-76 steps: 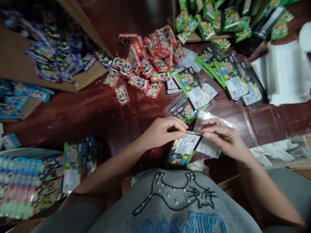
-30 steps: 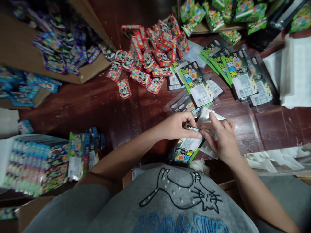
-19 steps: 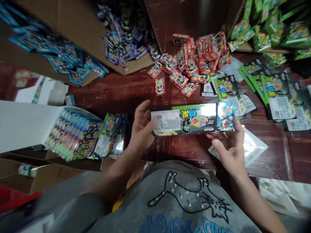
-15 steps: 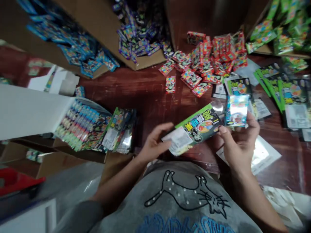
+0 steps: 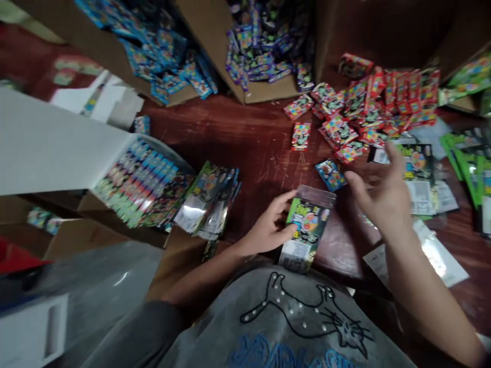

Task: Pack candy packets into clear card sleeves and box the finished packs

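My left hand (image 5: 270,227) pinches a printed pouch (image 5: 309,224) just nearer me than the loose blue packet (image 5: 330,175), my right hand (image 5: 385,202) hovers beside that packet, spread and empty, finished-looking packs (image 5: 140,181) line up well left of it, and other pouches (image 5: 420,194) lie loose to its right.

label (image 5: 296,251) illegible, green packets (image 5: 471,77) cut off

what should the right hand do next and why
Perhaps bring the right hand to the clear end of the green-and-black packet: the left hand holds that packet, while the right is open, with the blue packet lying just beside it.
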Available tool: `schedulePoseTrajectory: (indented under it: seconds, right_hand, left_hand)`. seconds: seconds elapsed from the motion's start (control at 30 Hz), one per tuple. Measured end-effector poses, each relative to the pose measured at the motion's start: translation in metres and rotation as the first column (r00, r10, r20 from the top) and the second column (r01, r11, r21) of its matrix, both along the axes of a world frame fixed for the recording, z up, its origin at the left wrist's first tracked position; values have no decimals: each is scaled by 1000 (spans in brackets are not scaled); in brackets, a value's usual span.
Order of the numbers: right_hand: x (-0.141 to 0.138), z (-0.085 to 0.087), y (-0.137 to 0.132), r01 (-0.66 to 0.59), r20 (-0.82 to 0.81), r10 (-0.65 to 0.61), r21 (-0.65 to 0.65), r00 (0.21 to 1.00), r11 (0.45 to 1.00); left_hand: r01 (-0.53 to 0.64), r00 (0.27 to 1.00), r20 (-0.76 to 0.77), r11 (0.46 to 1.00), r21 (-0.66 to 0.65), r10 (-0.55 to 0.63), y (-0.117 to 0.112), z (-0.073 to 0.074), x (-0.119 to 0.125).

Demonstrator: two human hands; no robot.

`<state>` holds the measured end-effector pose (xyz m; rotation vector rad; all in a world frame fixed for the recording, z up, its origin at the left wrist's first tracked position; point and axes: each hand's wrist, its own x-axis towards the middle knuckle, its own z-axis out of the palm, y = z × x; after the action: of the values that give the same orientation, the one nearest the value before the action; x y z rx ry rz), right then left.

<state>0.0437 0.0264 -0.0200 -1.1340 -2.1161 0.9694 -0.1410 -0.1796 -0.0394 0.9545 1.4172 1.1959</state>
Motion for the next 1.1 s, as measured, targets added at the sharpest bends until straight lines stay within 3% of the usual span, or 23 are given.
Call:
schedulePoseTrajectory:
  seconds: [0.07,0.13,0.2,0.3,0.4,0.47,0.53,0.67,0.8,0.87,1.1]
  right_hand:
    - [-14,-10,8,-15,234,-9,101,972,995]
    - [-25,-18,11,-85,334,33,143,942,986]
    - [-29,-18,12,-165,297,130,94,946,982]
    - [-26,-3,15,-244,17,244,22,970,969]
    - [-25,22,14,-321,-231,310,-10,922,947]
    - [-25,33,10,-424,-282,385,-93,879,901]
    - [-23,38,5,-494,-250,448,-166,858,853]
    - [-8,41,1,-465,-43,465,-155,884,871]
    - [3,47,0,-561,125,575,-132,809,818]
    - [4,47,-1,-593,133,607,-129,784,795]
    - [5,31,-4,-542,53,564,-212,824,813]
  left_hand:
    - [-15,1000,24,999,-41,16,-4,-3,-8]
    - [-14,999,37,998,-63,16,-5,-2,-14]
    - [-2,999,46,997,-73,5,-5,0,-17]
    - [31,998,59,997,-71,-27,-1,4,-19]
    - [67,996,53,998,-9,-66,7,3,-19]
    - [75,997,30,996,52,-76,11,0,-18]
    - [76,997,8,993,94,-77,14,-2,-15]
    - [96,995,-3,989,108,-96,13,-1,-11]
    - [110,994,-13,986,128,-109,12,0,-8]
    - [111,994,-22,987,117,-109,12,-2,-9]
    - [137,990,-30,987,79,-135,15,-6,-11]
